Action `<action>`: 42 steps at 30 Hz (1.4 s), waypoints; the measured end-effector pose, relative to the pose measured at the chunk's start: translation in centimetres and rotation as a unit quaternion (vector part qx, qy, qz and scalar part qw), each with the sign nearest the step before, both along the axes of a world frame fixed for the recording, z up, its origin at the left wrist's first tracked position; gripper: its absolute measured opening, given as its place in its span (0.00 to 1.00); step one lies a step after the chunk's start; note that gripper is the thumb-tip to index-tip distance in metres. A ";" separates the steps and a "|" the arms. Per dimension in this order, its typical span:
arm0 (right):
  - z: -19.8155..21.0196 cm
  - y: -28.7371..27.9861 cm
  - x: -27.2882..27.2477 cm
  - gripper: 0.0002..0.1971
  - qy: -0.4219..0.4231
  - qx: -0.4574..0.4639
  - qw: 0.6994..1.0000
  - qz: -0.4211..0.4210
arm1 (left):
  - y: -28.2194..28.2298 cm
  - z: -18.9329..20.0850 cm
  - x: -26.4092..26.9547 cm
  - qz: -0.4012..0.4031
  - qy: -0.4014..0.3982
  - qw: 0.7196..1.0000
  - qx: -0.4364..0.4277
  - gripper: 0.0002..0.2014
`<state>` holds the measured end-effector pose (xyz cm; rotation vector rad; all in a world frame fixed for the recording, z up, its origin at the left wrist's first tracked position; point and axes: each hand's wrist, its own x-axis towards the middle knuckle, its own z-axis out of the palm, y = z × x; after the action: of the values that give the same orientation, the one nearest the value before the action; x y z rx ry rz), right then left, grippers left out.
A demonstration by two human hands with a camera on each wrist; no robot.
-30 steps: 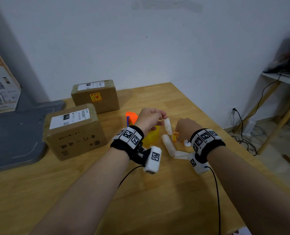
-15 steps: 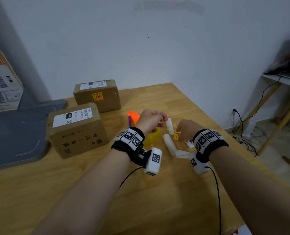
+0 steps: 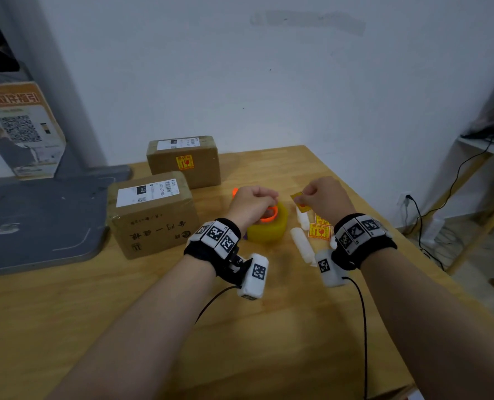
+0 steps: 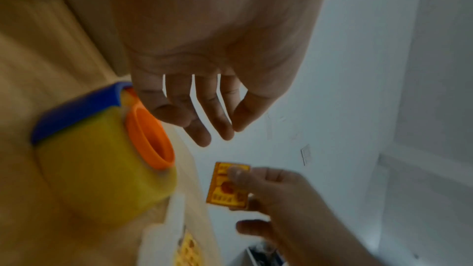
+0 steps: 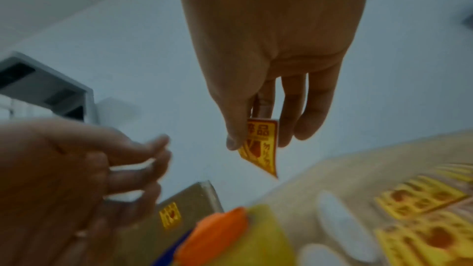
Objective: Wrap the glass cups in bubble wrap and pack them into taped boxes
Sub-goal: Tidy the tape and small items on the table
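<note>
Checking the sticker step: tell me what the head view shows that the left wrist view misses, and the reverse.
Only the head view shows two taped boxes, the near box without a yellow sticker on its visible faces and the far box with one. Only the left wrist view shows the left hand empty, fingers loose. Both show the right hand pinching a sticker beside the tape roll.
</note>
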<state>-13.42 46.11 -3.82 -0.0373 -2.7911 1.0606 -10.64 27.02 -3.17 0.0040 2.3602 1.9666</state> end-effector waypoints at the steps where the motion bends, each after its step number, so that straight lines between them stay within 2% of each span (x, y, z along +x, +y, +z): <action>1: 0.5 -0.8 0.2 0.19 0.005 -0.028 0.999 0.030 | -0.7 -0.1 0.1 0.008 0.019 1.000 -0.017 0.07; 5: 2.1 -5.0 1.1 0.15 0.004 -0.065 0.990 0.126 | -3.7 -0.1 1.0 0.008 0.037 0.998 -0.048 0.14; 9: 2.4 -9.0 1.5 0.17 0.006 -0.081 0.979 0.185 | -7.6 -0.2 2.5 0.035 0.050 0.997 -0.055 0.13; 11: 2.5 -10.7 1.8 0.11 -0.005 -0.081 0.972 0.222 | -9.7 -0.5 3.1 0.063 0.055 0.995 -0.049 0.12; 16: 2.3 -15.3 2.9 0.08 -0.034 -0.078 0.957 0.278 | -14.5 -1.1 4.5 0.103 0.045 0.993 -0.036 0.05; 20: 1.6 -18.2 2.7 0.04 -0.042 -0.105 0.952 0.283 | -17.0 -1.5 5.7 0.105 0.040 0.993 -0.033 0.02; 23: 1.3 -19.5 2.4 0.09 -0.046 -0.136 0.951 0.274 | -18.4 -1.9 6.1 0.127 0.045 0.990 -0.030 0.03; 25: 1.1 -19.9 2.4 0.09 -0.044 -0.156 0.946 0.279 | -19.2 -2.2 6.2 0.152 0.042 0.987 -0.026 0.04; 29: 0.4 -20.4 2.2 0.02 -0.047 -0.188 0.939 0.283 | -19.9 -2.6 6.2 0.156 0.033 0.987 -0.023 0.02; 34: -0.4 -21.0 1.6 0.06 -0.023 -0.174 0.940 0.292 | -19.6 -2.8 5.6 0.161 0.109 0.981 -0.014 0.04; 42: -2.6 -21.2 -0.1 0.11 0.044 -0.177 0.951 0.249 | -18.5 -4.1 4.1 0.167 0.091 0.981 -0.024 0.02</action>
<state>-13.56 24.91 -6.46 0.6881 -2.5471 1.6132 -6.59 8.49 -7.28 -0.2399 2.6750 2.1295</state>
